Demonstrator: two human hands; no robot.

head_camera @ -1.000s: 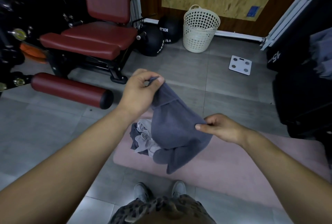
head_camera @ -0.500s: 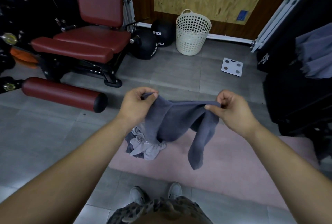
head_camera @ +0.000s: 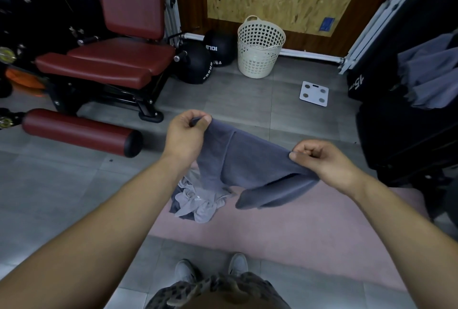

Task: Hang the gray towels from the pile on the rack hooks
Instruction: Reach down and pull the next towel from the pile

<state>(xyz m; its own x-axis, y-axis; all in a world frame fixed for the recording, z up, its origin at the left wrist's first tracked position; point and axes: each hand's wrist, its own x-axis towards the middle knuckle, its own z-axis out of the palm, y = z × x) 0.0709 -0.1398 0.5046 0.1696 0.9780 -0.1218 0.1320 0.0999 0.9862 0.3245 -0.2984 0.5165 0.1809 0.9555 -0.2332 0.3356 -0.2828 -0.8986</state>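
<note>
A dark gray towel [head_camera: 247,159] is stretched in the air between my two hands. My left hand [head_camera: 186,135] pinches its upper left corner. My right hand [head_camera: 322,159] pinches the edge at the right, and the loose end droops below it. Under the towel, a small pile of lighter gray towels [head_camera: 198,202] lies on the pink mat [head_camera: 285,229]. At the right edge, gray towels [head_camera: 431,73] hang on a black rack [head_camera: 406,135]; its hooks are not visible.
A red padded gym machine [head_camera: 111,60] with a roller pad [head_camera: 81,132] fills the left. Black medicine balls [head_camera: 198,65], a cream laundry basket [head_camera: 260,48] and a white scale [head_camera: 314,93] sit on the gray tiled floor ahead. My shoes [head_camera: 210,269] stand at the mat's near edge.
The towel has been lifted off the pile and pulled out wide. My right hand moved up and then right, away from the left hand.
</note>
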